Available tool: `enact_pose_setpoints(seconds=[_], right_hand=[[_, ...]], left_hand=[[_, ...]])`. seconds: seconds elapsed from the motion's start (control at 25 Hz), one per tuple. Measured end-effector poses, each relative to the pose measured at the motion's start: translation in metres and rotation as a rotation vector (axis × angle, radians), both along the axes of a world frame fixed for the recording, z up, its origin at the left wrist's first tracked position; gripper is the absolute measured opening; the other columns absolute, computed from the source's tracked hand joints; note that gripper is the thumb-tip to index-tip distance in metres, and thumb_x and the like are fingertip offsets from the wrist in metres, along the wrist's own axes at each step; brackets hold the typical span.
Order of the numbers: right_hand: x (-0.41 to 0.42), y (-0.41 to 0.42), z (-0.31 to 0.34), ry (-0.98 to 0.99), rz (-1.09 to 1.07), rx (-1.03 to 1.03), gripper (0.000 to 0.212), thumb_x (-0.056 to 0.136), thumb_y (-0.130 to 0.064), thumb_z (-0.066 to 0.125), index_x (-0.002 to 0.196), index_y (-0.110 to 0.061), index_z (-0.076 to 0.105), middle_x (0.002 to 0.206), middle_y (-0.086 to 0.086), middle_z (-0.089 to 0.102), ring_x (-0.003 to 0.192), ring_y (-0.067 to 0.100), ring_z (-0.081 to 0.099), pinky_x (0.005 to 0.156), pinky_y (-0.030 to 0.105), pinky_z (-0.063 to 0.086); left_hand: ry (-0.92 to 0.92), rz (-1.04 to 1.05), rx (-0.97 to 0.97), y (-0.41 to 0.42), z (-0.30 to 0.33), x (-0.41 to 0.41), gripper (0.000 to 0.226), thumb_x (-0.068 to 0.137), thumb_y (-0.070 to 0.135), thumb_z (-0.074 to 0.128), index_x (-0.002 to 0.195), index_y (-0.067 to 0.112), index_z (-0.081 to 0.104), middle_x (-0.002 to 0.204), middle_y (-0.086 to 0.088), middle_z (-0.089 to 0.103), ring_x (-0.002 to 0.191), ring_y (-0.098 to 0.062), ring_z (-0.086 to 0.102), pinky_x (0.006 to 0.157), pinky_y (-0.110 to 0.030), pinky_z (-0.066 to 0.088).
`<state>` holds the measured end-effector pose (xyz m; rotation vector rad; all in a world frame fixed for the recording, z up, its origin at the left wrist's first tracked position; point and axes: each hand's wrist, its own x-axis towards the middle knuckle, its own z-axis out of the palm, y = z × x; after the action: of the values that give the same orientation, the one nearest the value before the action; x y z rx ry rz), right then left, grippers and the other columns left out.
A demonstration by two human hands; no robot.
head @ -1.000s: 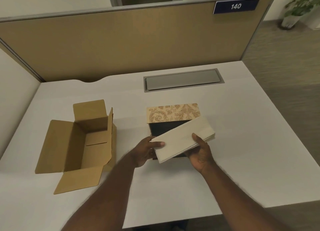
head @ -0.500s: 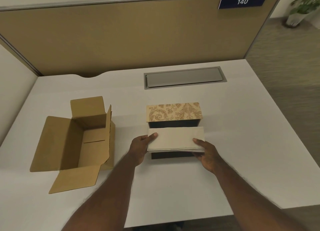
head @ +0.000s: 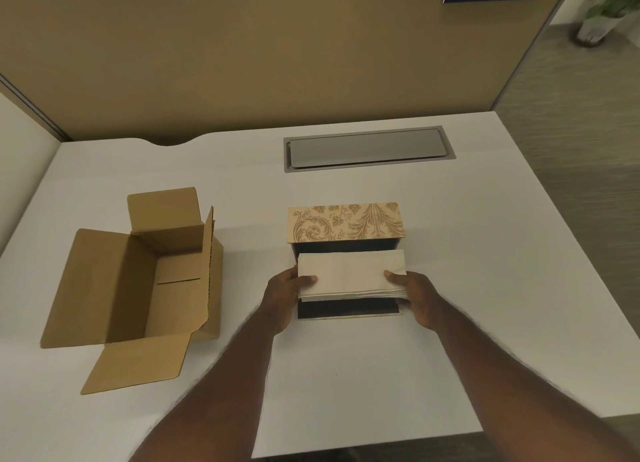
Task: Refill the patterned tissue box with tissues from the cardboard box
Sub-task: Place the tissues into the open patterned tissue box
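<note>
A stack of cream tissues [head: 349,274] is held level over the dark open inside of the patterned tissue box [head: 346,223]. The box's lid with gold leaf print stands up at the far side. My left hand [head: 282,297] grips the stack's left end, thumb on top. At the stack's right end my right hand [head: 415,297] grips it the same way. The box's dark front wall [head: 348,308] shows below the stack. The cardboard box [head: 138,285] lies open to the left with nothing visible in it.
The white desk [head: 450,288] ends close on the right and near side. A grey cable hatch [head: 369,149] is set into the desk behind the tissue box. A tan partition wall [head: 242,63] closes the back.
The tissue stack turned from slanted to level and square with the patterned box, and it has sunk closer to the opening. Both hands stayed on its ends.
</note>
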<state>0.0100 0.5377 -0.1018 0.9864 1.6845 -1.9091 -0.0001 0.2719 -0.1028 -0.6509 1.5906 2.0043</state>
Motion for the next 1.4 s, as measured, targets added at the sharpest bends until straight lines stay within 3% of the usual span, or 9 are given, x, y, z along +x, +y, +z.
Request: enact_pose_setpoints(seconds=[0.12,0.28,0.64,0.72,0.8,0.92,1.04,1.28,1.4], right_hand=[[-0.005,-0.003,-0.002,0.022,0.051,0.034,0.006,0.087,-0.019,0.071,0.087,-0.016,0.066,0.09,-0.001,0.07,0.083,0.016,0.065,0.064,0.024,0.053],[-0.014,-0.007,-0.006,0.037,0.094,0.122,0.017,0.088,-0.023,0.072,0.098,-0.012,0.065,0.099,0.002,0.069,0.094,0.022,0.063,0.092,0.037,0.05],[-0.024,-0.009,-0.008,0.023,0.128,0.268,0.031,0.089,-0.031,0.069,0.108,-0.006,0.066,0.107,0.008,0.068,0.104,0.028,0.062,0.09,0.039,0.05],[-0.025,-0.01,-0.007,0.011,0.133,0.305,0.036,0.089,-0.033,0.069,0.111,-0.004,0.065,0.108,0.009,0.067,0.104,0.029,0.062,0.094,0.042,0.051],[-0.025,-0.009,-0.008,0.013,0.124,0.326,0.035,0.088,-0.033,0.071,0.107,-0.005,0.066,0.105,0.009,0.068,0.102,0.029,0.062,0.088,0.039,0.05],[-0.026,-0.01,-0.006,0.003,0.107,0.381,0.03,0.084,-0.034,0.074,0.093,-0.006,0.066,0.097,0.009,0.067,0.1,0.03,0.063,0.084,0.038,0.048],[-0.028,-0.012,-0.004,-0.026,0.109,0.462,0.032,0.081,-0.037,0.076,0.084,-0.008,0.063,0.096,0.01,0.066,0.095,0.027,0.061,0.088,0.04,0.051],[-0.033,-0.008,-0.003,-0.072,0.078,0.442,0.059,0.07,-0.036,0.085,0.115,-0.002,0.065,0.114,0.011,0.066,0.11,0.031,0.062,0.1,0.046,0.052],[-0.037,-0.004,0.001,-0.096,0.095,0.411,0.061,0.067,-0.032,0.088,0.115,-0.002,0.066,0.116,0.012,0.066,0.109,0.031,0.063,0.097,0.045,0.054]], left_hand=[[-0.002,0.01,-0.02,-0.001,-0.004,0.001,0.028,0.084,0.013,0.073,0.111,0.013,0.067,0.113,-0.007,0.072,0.104,-0.026,0.066,0.081,-0.033,0.058],[0.01,0.015,-0.048,-0.003,-0.007,-0.001,0.034,0.085,0.017,0.073,0.118,0.013,0.065,0.116,-0.007,0.071,0.108,-0.026,0.064,0.097,-0.042,0.053],[0.007,0.065,-0.088,0.003,-0.008,-0.011,0.039,0.085,0.012,0.074,0.122,0.005,0.067,0.113,-0.009,0.073,0.106,-0.028,0.067,0.096,-0.04,0.053],[0.001,0.066,-0.094,0.003,-0.008,-0.012,0.034,0.084,0.013,0.075,0.117,0.007,0.069,0.115,-0.01,0.072,0.104,-0.026,0.067,0.094,-0.039,0.054],[-0.001,0.081,-0.126,0.005,-0.006,-0.013,0.033,0.082,0.014,0.078,0.112,0.015,0.067,0.122,-0.007,0.069,0.103,-0.021,0.067,0.092,-0.035,0.054],[-0.064,0.121,-0.215,0.008,-0.004,-0.019,0.07,0.076,0.018,0.083,0.135,0.017,0.045,0.137,-0.004,0.05,0.122,-0.025,0.051,0.104,-0.04,0.043],[-0.086,0.12,-0.251,0.008,-0.004,-0.023,0.078,0.074,0.02,0.084,0.138,0.017,0.04,0.147,-0.011,0.045,0.13,-0.031,0.046,0.106,-0.041,0.041],[-0.039,0.084,-0.33,0.01,-0.002,-0.021,0.079,0.076,0.023,0.083,0.141,0.017,0.038,0.149,-0.013,0.045,0.131,-0.031,0.048,0.102,-0.04,0.043],[0.012,0.044,-0.394,0.008,0.0,-0.018,0.085,0.076,0.027,0.084,0.144,0.018,0.034,0.146,-0.013,0.048,0.127,-0.029,0.05,0.099,-0.039,0.046]])
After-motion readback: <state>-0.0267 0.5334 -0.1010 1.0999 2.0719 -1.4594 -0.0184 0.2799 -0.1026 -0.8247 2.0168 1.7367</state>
